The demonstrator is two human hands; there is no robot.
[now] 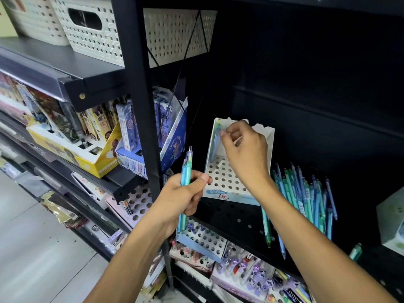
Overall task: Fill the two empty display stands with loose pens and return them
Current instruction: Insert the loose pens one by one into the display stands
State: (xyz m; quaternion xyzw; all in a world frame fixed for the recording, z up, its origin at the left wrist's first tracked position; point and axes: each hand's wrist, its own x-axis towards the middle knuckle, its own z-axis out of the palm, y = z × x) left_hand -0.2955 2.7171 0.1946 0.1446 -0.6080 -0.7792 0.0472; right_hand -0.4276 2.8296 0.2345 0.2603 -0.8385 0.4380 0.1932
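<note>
We are mid-fill: our right hand [242,147] pinches a pen [215,141] into the display stand [220,176] at frame centre, our left hand [185,193] grips spare pens [185,171], which go in next.

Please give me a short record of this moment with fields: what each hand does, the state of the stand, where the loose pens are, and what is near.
left hand: grips a small bundle of pens, held upright
right hand: pinches one pen standing at the back left of the stand
display stand: white, on the black shelf, nearly all holes empty
loose pens: blue and green pile on the shelf, right of the stand
second stand: lower shelf, holes mostly empty
above: cream baskets
</note>
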